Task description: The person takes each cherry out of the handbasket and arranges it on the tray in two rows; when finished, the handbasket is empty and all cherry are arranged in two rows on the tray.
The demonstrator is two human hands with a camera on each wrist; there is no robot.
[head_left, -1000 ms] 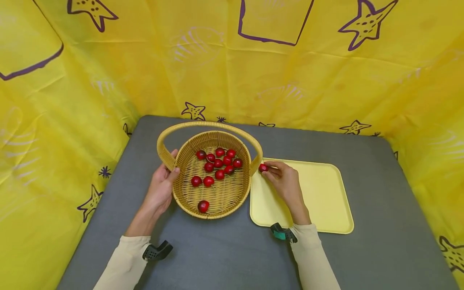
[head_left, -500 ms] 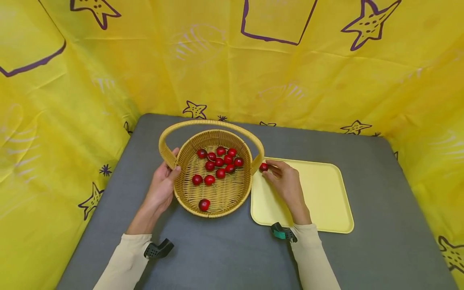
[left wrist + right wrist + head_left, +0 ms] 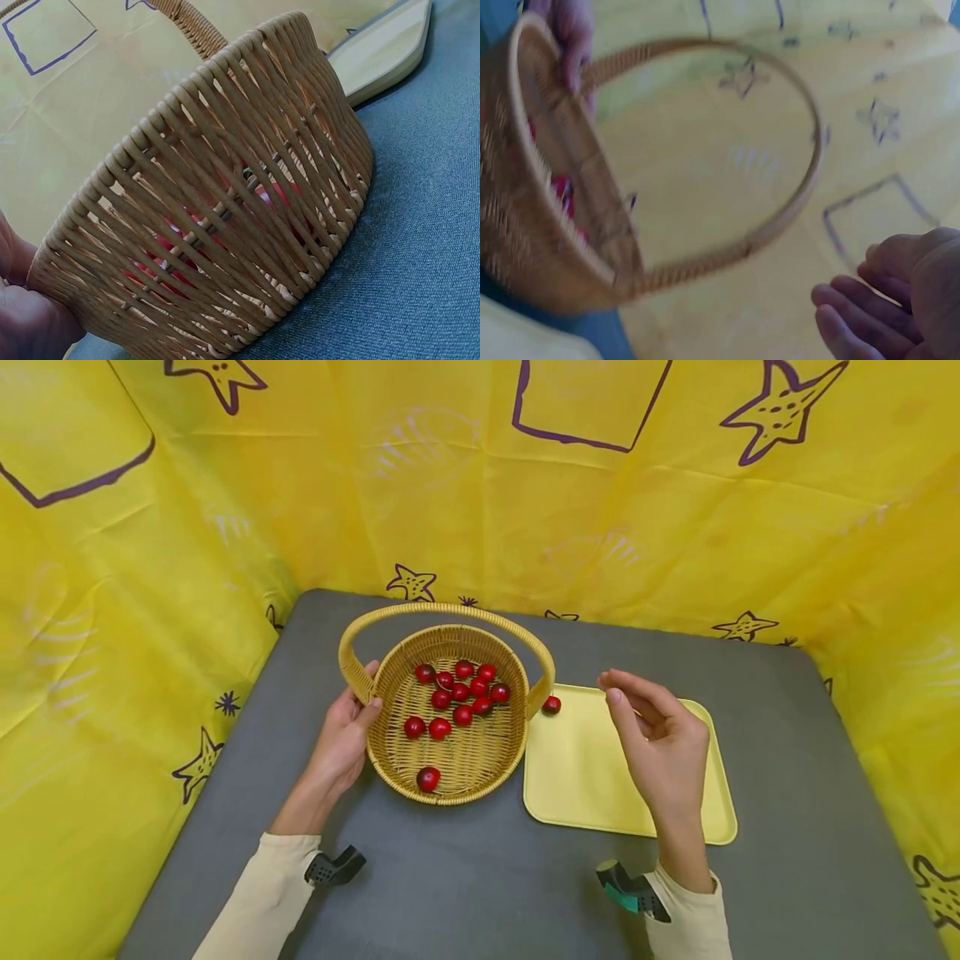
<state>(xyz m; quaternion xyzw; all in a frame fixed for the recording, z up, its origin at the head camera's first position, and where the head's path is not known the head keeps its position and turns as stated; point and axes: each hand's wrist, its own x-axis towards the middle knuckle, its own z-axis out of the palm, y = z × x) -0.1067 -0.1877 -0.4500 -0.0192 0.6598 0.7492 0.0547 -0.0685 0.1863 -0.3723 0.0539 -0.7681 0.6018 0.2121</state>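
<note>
- Fruit out: one red fruit [image 3: 551,705] sits at the upper-left corner of the tray [image 3: 577,785], right of centre in the frame, just beside the basket handle [image 3: 542,685]; no finger touches it.
- Fruit in: the other red fruits [image 3: 462,716] lie loose in the basket [image 3: 472,764], centre of frame, on the desk [image 3: 480,893].
- Left hand [image 3: 347,735]: grip pinches the basket rim, left of centre.
- Right hand [image 3: 667,752]: grip loosely curved, narrow gap, holding nothing, above the tray.
- Judgement: looks part-way; fruit split unevenly, most in the basket.
</note>
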